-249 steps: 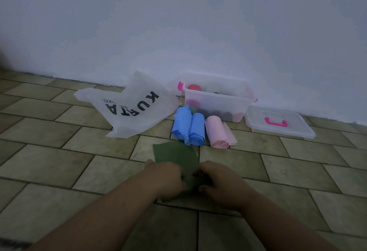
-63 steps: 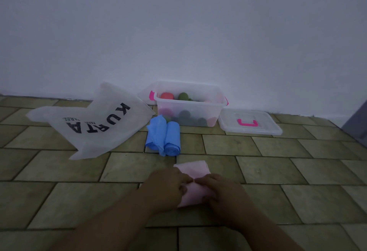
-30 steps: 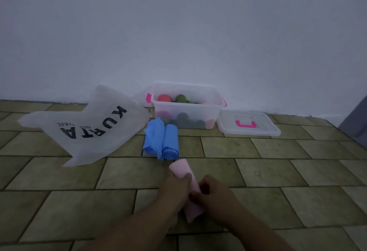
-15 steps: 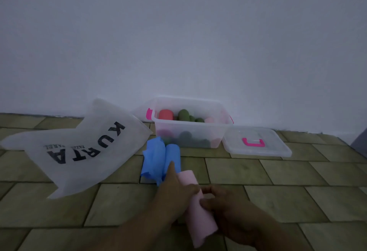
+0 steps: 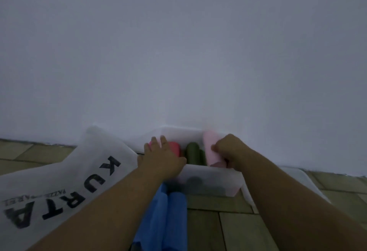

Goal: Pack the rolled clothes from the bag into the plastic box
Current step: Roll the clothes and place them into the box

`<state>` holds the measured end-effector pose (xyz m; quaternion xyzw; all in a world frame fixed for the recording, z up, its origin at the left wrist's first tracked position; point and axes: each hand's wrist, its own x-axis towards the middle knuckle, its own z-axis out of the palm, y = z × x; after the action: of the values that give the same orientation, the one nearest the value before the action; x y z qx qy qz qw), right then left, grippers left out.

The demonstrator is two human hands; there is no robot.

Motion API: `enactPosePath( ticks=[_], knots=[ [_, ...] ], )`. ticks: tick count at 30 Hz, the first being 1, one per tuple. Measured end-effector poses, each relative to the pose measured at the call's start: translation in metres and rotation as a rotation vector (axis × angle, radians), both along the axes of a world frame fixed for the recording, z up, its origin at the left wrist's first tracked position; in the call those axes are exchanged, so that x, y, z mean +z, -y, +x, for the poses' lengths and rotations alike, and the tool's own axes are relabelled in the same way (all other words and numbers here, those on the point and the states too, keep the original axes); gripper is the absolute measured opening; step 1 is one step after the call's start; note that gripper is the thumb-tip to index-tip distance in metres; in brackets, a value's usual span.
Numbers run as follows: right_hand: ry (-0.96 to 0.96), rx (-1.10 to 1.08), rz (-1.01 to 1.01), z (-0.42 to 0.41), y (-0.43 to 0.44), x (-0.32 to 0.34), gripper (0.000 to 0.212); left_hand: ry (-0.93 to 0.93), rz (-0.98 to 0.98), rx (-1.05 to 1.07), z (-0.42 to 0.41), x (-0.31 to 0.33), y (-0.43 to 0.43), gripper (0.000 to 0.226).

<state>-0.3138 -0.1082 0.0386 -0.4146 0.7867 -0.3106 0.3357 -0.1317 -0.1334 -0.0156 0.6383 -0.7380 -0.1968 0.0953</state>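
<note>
The clear plastic box (image 5: pixel 210 179) stands against the wall, with a red roll (image 5: pixel 175 148) and a dark green roll (image 5: pixel 192 154) inside. My right hand (image 5: pixel 230 149) is shut on a pink rolled cloth (image 5: pixel 211 149), held upright over the right part of the box. My left hand (image 5: pixel 160 159) rests flat with fingers spread over the box's left end, on the red roll. Two blue rolls (image 5: pixel 168 217) lie on the floor in front of the box, between my forearms.
A white bag printed KURTA (image 5: pixel 65 181) lies on the tiled floor to the left of the box. The clear box lid (image 5: pixel 297 179) lies to the right, mostly hidden by my right arm. A plain wall rises right behind the box.
Both hands went forward from the floor to the box. The pink roll was lifted off the tiles and now sits in my right hand over the box. The view closed in and tipped up.
</note>
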Motion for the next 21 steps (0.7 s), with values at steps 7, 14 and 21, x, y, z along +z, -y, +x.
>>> enactPosePath(
  ticks=[7, 14, 21],
  knots=[
    [-0.158, 0.153, 0.207, 0.004, 0.011, -0.013, 0.028, 0.015, 0.043, -0.041, 0.003, 0.002, 0.002, 0.102],
    [-0.536, 0.317, 0.257, 0.008, 0.022, -0.026, 0.04, 0.012, 0.046, -0.043, 0.003, 0.005, 0.001, 0.101],
    [-0.664, 0.359, 0.259, 0.012, 0.026, -0.032, 0.048, 0.006, 0.063, -0.04, 0.002, 0.005, 0.002, 0.101]
  ],
)
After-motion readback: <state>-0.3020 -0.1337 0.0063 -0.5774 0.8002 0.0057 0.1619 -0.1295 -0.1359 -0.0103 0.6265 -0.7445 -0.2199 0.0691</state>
